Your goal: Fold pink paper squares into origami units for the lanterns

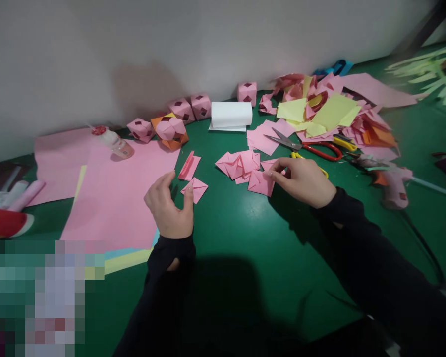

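My left hand is open, thumb and fingers spread, with the thumb tip over a small folded pink paper square. Just beyond it, a partly raised folded pink paper strip stands near my fingertips. My right hand pinches the corner of a folded pink paper piece between thumb and forefinger. That piece lies against a small cluster of similar folded pink papers. The other fingers of my right hand are curled, and whether they touch the papers behind is hidden.
Pink sheets and a small bottle lie left. Pink paper cubes and a white paper roll line the wall. Scissors, a paper scrap heap and a glue gun occupy the right.
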Demonstrator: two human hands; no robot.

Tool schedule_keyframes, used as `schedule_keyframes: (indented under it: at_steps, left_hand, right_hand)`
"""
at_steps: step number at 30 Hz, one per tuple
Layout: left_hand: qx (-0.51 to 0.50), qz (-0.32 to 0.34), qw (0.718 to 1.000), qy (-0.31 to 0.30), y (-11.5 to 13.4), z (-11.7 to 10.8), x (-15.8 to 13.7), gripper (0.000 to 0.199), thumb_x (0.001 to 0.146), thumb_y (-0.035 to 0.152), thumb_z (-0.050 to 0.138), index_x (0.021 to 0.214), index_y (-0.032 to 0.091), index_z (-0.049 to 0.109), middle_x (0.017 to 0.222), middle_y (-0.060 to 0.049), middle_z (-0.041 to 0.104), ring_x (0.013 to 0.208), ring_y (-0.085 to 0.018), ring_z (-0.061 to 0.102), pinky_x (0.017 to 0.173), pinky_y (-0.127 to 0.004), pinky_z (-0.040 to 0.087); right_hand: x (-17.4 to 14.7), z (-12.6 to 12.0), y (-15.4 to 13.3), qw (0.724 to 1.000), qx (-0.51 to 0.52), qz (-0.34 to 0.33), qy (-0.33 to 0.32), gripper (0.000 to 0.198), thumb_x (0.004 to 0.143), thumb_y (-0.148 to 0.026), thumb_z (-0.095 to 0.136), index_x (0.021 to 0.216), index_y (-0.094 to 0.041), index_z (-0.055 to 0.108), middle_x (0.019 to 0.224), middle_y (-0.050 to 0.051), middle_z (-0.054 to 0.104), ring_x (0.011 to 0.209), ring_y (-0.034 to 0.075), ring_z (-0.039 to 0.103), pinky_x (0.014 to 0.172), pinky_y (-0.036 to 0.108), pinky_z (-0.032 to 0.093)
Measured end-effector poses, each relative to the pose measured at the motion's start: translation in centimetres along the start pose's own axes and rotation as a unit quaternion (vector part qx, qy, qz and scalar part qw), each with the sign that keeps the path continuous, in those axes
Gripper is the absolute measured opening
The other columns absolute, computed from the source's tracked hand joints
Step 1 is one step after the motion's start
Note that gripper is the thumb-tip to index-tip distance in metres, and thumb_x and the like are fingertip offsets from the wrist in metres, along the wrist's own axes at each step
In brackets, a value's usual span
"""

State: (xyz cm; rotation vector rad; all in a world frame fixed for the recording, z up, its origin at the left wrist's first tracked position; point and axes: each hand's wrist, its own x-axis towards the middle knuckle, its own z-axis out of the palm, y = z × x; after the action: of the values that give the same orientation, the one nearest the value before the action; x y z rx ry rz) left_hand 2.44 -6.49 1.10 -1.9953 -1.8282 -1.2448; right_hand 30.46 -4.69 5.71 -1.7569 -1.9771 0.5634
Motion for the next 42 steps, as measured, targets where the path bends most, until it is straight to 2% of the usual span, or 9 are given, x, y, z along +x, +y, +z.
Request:
schedule_keyframes:
  at_steps: [5,8,12,16,23,30,36,40,42]
  left_hand:
    - [0.028,0.018,0.999,-0.015,-1.9,2.5,2.2,0.043,0.083,0.040,0.065,0.116,0.013,0.062,0.116,-0.016,0.065,0.112,-0.030,0.055,0.102,-0.045,0.037]
    - [0.026,-0.025,0.999,-0.039,-2.7,3.7,3.6,0.031,0.078,0.039,0.071,0.101,0.019,0.069,0.102,-0.012,0.066,0.101,-0.030,0.056,0.093,-0.045,0.041]
    - [0.023,-0.079,0.996,-0.039,-3.1,4.0,4.4,0.018,0.075,0.034,0.074,0.085,0.021,0.069,0.094,-0.010,0.061,0.093,-0.029,0.054,0.082,-0.042,0.044]
    - [0.019,-0.084,0.996,-0.038,-2.8,3.4,4.4,0.016,0.079,0.036,0.070,0.076,0.021,0.067,0.084,-0.009,0.062,0.090,-0.028,0.054,0.086,-0.045,0.041]
    - [-0.012,-0.085,0.996,0.004,-2.7,3.1,4.5,0.016,0.081,0.034,0.069,0.073,0.021,0.069,0.081,-0.007,0.069,0.090,-0.028,0.058,0.090,-0.045,0.041]
    - [-0.054,-0.091,0.994,0.040,-3.3,3.5,4.4,0.018,0.084,0.036,0.068,0.091,0.022,0.077,0.099,-0.010,0.075,0.120,-0.031,0.051,0.104,-0.049,0.039]
    - [-0.086,-0.088,0.992,0.037,-2.1,2.7,4.1,0.022,0.087,0.036,0.065,0.099,0.021,0.076,0.110,-0.012,0.073,0.129,-0.030,0.047,0.108,-0.052,0.037]
    - [-0.137,-0.053,0.986,0.078,0.3,1.6,2.7,0.014,0.089,0.027,0.064,0.097,0.023,0.075,0.105,-0.006,0.075,0.120,-0.024,0.058,0.103,-0.047,0.045]
    - [-0.164,-0.022,0.984,0.070,1.8,0.8,1.5,0.013,0.088,0.021,0.064,0.096,0.023,0.074,0.102,-0.004,0.076,0.115,-0.022,0.062,0.102,-0.045,0.046]
  right_hand:
    - [0.1,1.2,0.0,0.995,-0.007,-0.013,0.103,0.014,0.084,-0.029,0.062,0.089,-0.018,0.067,0.081,0.005,0.069,0.062,0.017,0.057,0.063,0.031,0.042]
    - [0.0,2.0,-0.5,0.989,0.023,-0.033,0.143,0.014,0.086,-0.028,0.059,0.093,-0.017,0.065,0.080,0.005,0.066,0.061,0.016,0.055,0.062,0.031,0.042]
    - [-0.1,2.5,-0.9,0.986,0.055,-0.051,0.149,0.021,0.087,-0.027,0.057,0.105,-0.017,0.061,0.081,0.004,0.065,0.057,0.015,0.053,0.060,0.030,0.042]
    - [-0.1,2.5,-0.9,0.983,0.067,-0.041,0.167,0.025,0.087,-0.026,0.057,0.110,-0.016,0.060,0.080,0.003,0.066,0.054,0.014,0.053,0.059,0.030,0.042]
    - [-0.2,2.7,-1.3,0.982,0.086,-0.055,0.161,0.026,0.088,-0.027,0.057,0.111,-0.015,0.060,0.087,0.005,0.068,0.060,0.015,0.057,0.062,0.031,0.046]
    - [-0.4,2.9,-1.7,0.971,0.105,-0.078,0.198,0.026,0.089,-0.025,0.055,0.112,-0.015,0.059,0.103,0.010,0.066,0.071,0.017,0.060,0.063,0.032,0.050]
    - [-0.8,3.3,-2.5,0.961,0.157,-0.071,0.217,0.024,0.088,-0.022,0.056,0.111,-0.017,0.059,0.111,0.011,0.063,0.078,0.018,0.060,0.063,0.033,0.051]
    - [-1.7,4.3,-4.2,0.950,0.252,-0.038,0.178,0.020,0.090,-0.026,0.057,0.107,-0.018,0.061,0.106,0.009,0.064,0.076,0.016,0.060,0.061,0.030,0.049]
    - [-2.3,5.1,-5.1,0.941,0.320,-0.020,0.112,0.022,0.089,-0.031,0.060,0.106,-0.018,0.062,0.101,0.008,0.065,0.072,0.015,0.059,0.060,0.029,0.049]
